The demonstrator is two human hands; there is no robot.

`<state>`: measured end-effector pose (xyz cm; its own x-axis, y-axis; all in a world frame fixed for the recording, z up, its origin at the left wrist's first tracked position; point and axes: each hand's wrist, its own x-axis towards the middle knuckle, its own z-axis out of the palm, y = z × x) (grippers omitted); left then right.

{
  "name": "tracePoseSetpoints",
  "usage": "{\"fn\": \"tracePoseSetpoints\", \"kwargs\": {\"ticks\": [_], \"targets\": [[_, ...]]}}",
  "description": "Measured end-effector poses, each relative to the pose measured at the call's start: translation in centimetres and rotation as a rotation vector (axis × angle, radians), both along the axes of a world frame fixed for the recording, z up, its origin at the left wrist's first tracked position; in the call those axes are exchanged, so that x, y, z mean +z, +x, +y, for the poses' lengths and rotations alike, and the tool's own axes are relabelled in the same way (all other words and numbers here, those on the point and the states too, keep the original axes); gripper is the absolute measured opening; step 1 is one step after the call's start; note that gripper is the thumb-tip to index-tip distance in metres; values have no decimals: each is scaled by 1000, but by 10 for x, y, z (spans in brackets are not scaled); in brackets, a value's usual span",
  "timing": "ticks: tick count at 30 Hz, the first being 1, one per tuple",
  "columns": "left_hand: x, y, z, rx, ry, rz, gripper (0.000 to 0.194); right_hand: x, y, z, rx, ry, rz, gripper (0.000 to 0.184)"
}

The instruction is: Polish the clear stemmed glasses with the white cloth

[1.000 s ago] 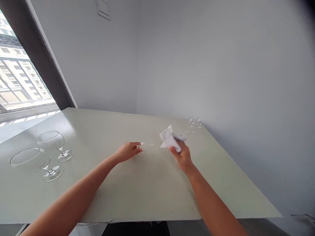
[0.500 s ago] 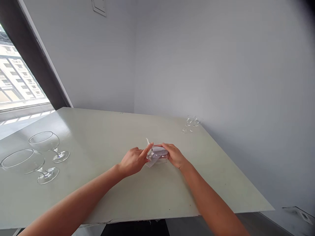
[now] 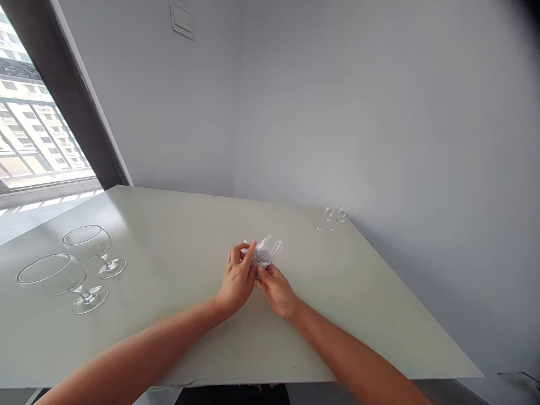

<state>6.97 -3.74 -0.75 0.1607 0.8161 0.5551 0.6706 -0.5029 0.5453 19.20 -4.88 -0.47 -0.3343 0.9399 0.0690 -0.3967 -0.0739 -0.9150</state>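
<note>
Over the middle of the table [image 3: 189, 225], both hands are together on a small clear glass [image 3: 270, 251]. Its clear rim parts point up and away to the right, and white tissue [image 3: 262, 254] bunches in and around it. My right hand [image 3: 276, 289] is closed on its near, lower end, thumb on top. On the left side, my left hand [image 3: 240, 274] is closed on the tissue and presses it to the glass, index finger stretched along it. The fingers hide part of the glass, so its exact shape is hard to tell.
Two stemmed glasses stand on the left, a nearer one [image 3: 80, 289] and a farther one [image 3: 101, 259]. Several small clear glasses [image 3: 335, 214] stand by the right wall [image 3: 400, 140] at the table's far corner. A window [image 3: 37, 124] is at the left.
The glass has turned from lying sideways between my hands to tilting up and away. My right hand has moved from its right side to its near end; the tissue has bunched up.
</note>
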Motion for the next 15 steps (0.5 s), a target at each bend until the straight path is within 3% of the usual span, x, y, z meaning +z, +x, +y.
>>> {"fn": "tracePoseSetpoints", "kwargs": {"ticks": [4,7,11,13,15], "targets": [[12,0,-5,-84,-99,-47,49,-1,7,7,-26,-65,8,38],[21,-9,3,-239,-401,-316,46,2,15,8,26,-171,24,36],[25,-23,16,-547,-806,-729,59,3,17,5,229,-255,28,35],[24,-26,20,-588,-872,-821,57,2,16,5,229,-276,-3,35],[23,-27,22,-541,-881,-872,55,1,16,9,155,-287,-55,36]]}}
